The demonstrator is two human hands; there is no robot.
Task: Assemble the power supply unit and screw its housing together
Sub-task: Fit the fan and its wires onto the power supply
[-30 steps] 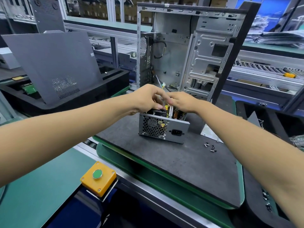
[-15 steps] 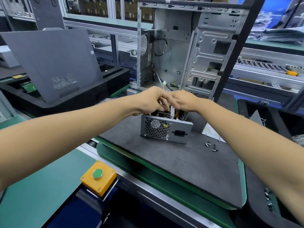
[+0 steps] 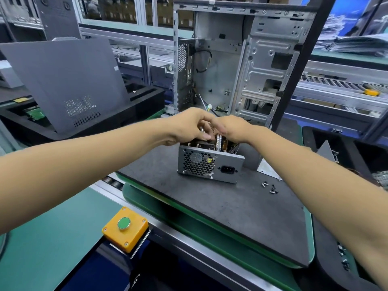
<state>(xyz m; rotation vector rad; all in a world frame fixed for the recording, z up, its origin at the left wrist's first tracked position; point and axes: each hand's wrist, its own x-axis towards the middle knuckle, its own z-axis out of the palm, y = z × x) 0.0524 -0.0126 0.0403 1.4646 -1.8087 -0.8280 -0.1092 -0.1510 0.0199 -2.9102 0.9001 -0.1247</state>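
The power supply unit (image 3: 210,166) stands on the dark mat (image 3: 231,217) with its top open, fan grille and power socket facing me. Its heatsink and wiring show inside. My left hand (image 3: 189,127) hovers over the open top with fingers curled, thumb and fingertips pinching a part inside that I cannot make out. My right hand (image 3: 233,129) touches the left from the right, its fingers reaching down into the unit and hidden. A bent grey cover plate (image 3: 266,168) lies behind the unit on the right. Several loose screws (image 3: 269,186) lie on the mat.
An open computer case (image 3: 262,70) stands upright just behind the unit. A grey side panel (image 3: 63,80) leans in a black tray at left. A yellow box with a green button (image 3: 125,227) sits at the near conveyor edge. Another black tray (image 3: 357,148) holds parts at right.
Both hands stay together over the open unit. The left hand's fingers have shifted slightly on the inner parts. The unit has not moved.
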